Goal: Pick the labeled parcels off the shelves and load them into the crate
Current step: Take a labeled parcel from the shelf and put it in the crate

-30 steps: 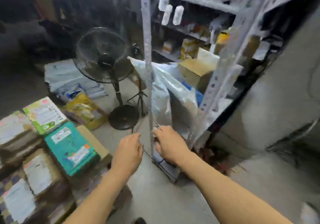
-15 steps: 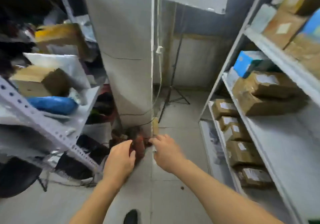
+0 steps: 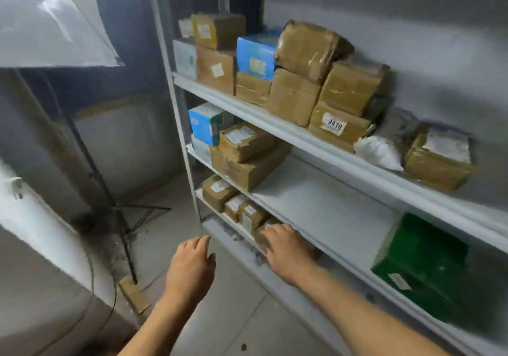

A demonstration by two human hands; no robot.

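Both hands spread open, the right hand (image 3: 286,248) reaches onto a taped cardboard parcel (image 3: 264,233), likely light, stiff and slick, best gripped across its sides, while the left hand (image 3: 192,265) hovers empty.

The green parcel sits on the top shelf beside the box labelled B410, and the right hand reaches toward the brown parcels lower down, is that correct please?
Not quite: the head view shows the green parcel on a lower shelf, well below the box labelled B410. The right hand does reach the brown parcels.

Middle shelf (image 3: 324,204): bare stretch between brown parcels (image 3: 244,163) and green box (image 3: 417,267) | top shelf (image 3: 275,124): packed | floor aisle (image 3: 220,314): open
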